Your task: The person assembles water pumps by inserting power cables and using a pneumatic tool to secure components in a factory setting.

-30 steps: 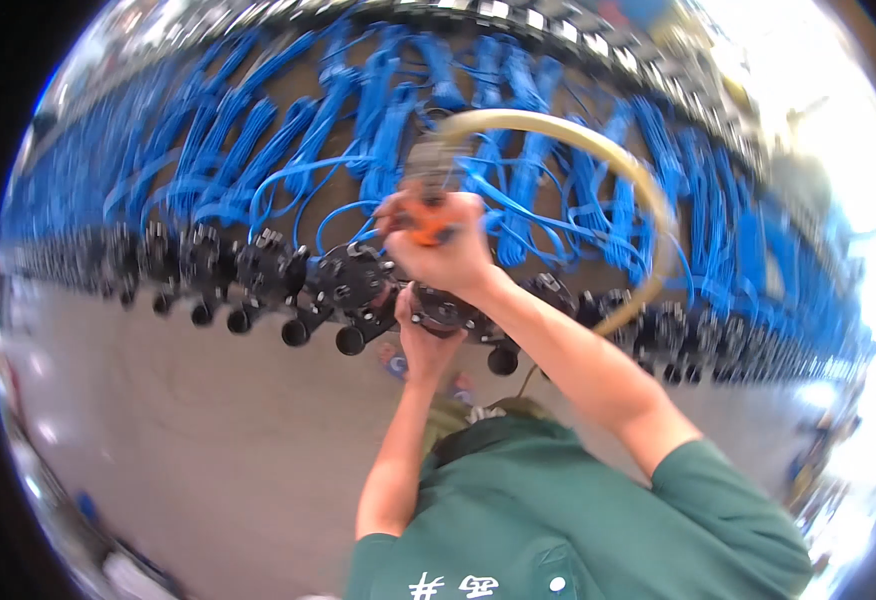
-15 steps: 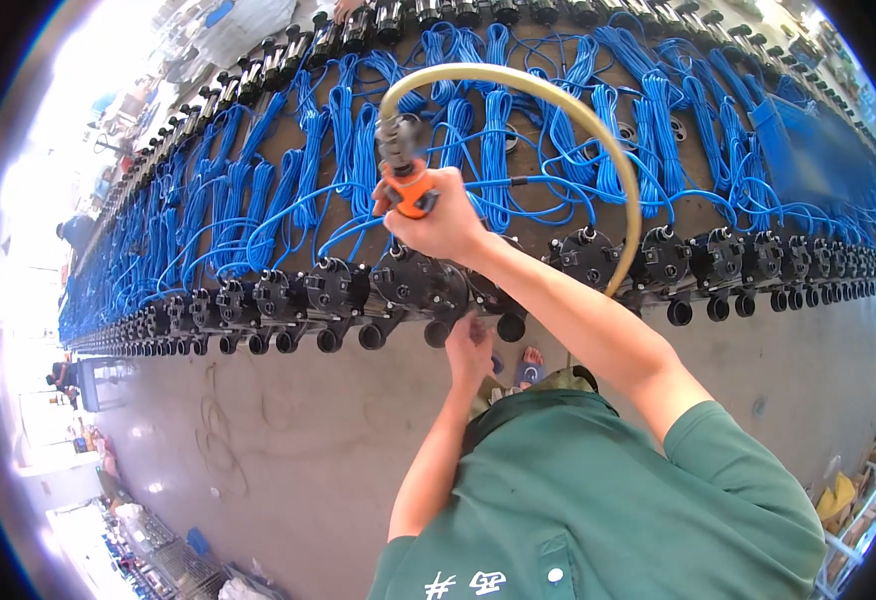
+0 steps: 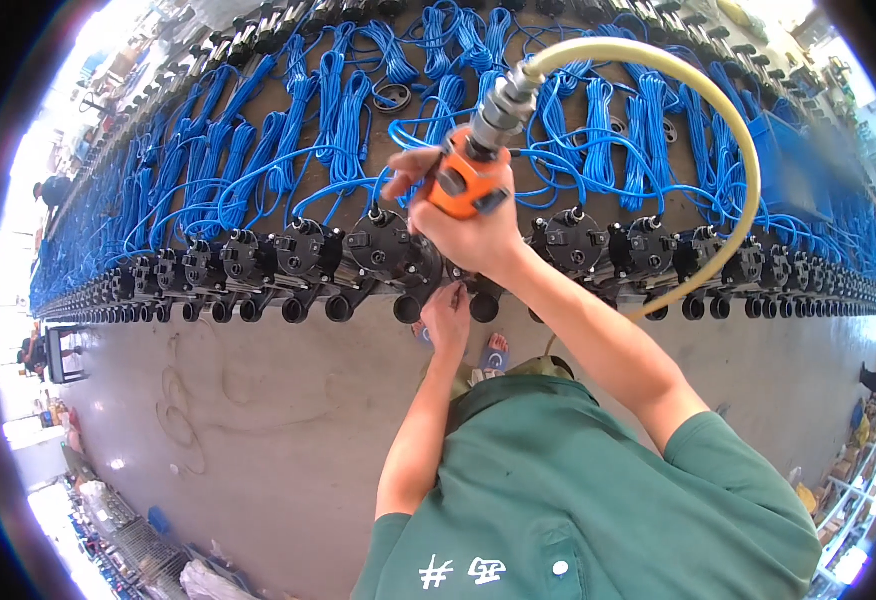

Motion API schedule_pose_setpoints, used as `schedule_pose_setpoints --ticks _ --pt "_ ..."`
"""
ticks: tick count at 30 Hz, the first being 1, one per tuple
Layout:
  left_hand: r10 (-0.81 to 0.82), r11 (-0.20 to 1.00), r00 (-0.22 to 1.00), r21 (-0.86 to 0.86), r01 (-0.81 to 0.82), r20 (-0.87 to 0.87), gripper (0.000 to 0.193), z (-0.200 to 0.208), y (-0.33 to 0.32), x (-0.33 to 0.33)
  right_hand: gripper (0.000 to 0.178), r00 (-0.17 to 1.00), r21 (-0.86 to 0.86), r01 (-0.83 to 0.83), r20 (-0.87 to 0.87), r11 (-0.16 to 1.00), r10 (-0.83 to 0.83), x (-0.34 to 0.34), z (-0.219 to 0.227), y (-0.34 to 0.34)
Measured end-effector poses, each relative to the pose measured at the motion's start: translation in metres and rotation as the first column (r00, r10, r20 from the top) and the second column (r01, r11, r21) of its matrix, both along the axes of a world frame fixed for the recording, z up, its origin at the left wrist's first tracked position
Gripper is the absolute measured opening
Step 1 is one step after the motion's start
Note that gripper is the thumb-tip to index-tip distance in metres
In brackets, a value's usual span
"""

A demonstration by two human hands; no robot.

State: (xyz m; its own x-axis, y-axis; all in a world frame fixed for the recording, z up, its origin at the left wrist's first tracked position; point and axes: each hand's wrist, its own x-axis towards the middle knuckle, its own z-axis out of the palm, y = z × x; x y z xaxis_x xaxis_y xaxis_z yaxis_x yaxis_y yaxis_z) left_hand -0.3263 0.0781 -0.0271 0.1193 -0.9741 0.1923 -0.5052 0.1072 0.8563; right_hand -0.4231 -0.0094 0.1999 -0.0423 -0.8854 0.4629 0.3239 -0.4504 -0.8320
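Observation:
My right hand [image 3: 470,225] is wrapped around an orange air tool [image 3: 470,180] and holds it above the row of black pump-like units. A metal coupling [image 3: 503,112] joins the tool to a pale yellow hose [image 3: 703,70], which arches over to the right. Lower down, my left hand [image 3: 447,315] has its fingers drawn together at the near side of the row, between two black round outlets. Whatever they grip is too small to make out. Just left of the tool sits a black unit [image 3: 383,245] with a round ribbed top and a blue cable.
Bundled blue cables [image 3: 343,120] cover the brown surface behind the row. A second row of dark units [image 3: 288,25] lines the far edge. On the right stands a blue crate [image 3: 793,165]. Grey floor [image 3: 288,420] lies on my side, with shelving [image 3: 863,520] at lower right.
My right hand has shifted the air tool to the right, and the hose has swung right with it. The whole view has moved slightly. My left hand stays low by the row.

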Motion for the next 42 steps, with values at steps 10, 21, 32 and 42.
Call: schedule_pose_setpoints --ticks 10,21,32,42 --pt "-0.041 0.999 0.996 0.002 0.041 0.081 0.011 -0.027 0.0 0.006 0.023 0.94 0.023 -0.093 -0.328 0.995 0.095 -0.009 -0.031 0.021" --pt "-0.11 0.99 0.978 -0.07 0.124 0.178 0.008 -0.031 -0.007 0.021 0.025 0.939 -0.005 -0.1 -0.332 0.995 0.093 -0.004 -0.04 0.024" --pt "-0.569 0.82 0.7 0.237 0.52 0.432 0.013 0.274 -0.197 0.057 0.04 0.93 -0.034 0.349 0.131 0.936 -0.342 -0.109 0.014 0.065" --pt "-0.768 -0.413 -0.607 0.566 0.714 0.205 0.015 0.099 -0.301 -0.099 0.031 0.613 0.378 0.737 -0.024 0.561 -0.79 -0.093 0.008 0.077"
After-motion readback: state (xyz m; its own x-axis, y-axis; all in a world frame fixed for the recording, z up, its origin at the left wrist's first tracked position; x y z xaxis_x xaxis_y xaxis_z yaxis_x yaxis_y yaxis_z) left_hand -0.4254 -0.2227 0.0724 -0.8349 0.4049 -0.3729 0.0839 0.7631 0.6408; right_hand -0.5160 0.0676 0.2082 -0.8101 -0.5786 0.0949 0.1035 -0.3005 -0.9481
